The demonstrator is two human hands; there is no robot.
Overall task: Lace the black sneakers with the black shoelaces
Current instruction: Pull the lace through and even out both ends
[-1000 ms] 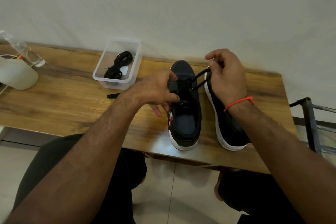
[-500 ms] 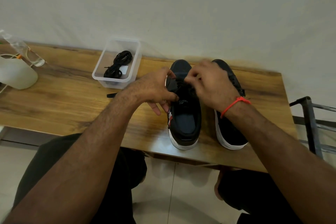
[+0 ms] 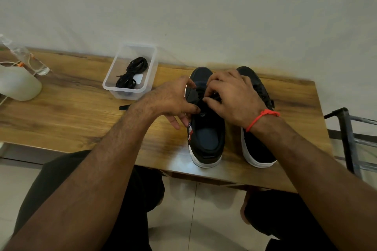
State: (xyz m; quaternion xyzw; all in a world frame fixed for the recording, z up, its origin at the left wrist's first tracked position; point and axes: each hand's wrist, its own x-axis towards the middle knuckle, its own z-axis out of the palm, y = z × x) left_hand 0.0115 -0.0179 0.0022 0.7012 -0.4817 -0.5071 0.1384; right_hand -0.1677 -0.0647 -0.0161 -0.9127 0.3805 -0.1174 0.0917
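On the wooden counter (image 3: 67, 116), close to its near edge, the two black sneakers sit side by side, placed within easy reach of both arms. Each has its long axis running away from the person, toe toward the wall and heel toward the lap, so the eyelet rows face up under the fingers. The left sneaker (image 3: 206, 138) is the one being worked; the right sneaker (image 3: 257, 149) waits just beside it. Behind and to the left, a clear tub (image 3: 151, 67) keeps a spare black shoelace (image 3: 132, 73) coiled. Over the left sneaker's throat, the left hand (image 3: 173, 100) curls at the side of the upper, apparently steadying it, while the right hand (image 3: 234, 96) bends its fingers down onto the lacing; what exactly either pinches I cannot tell. A lace tip (image 3: 124, 107) lies on the wood beside the left wrist.
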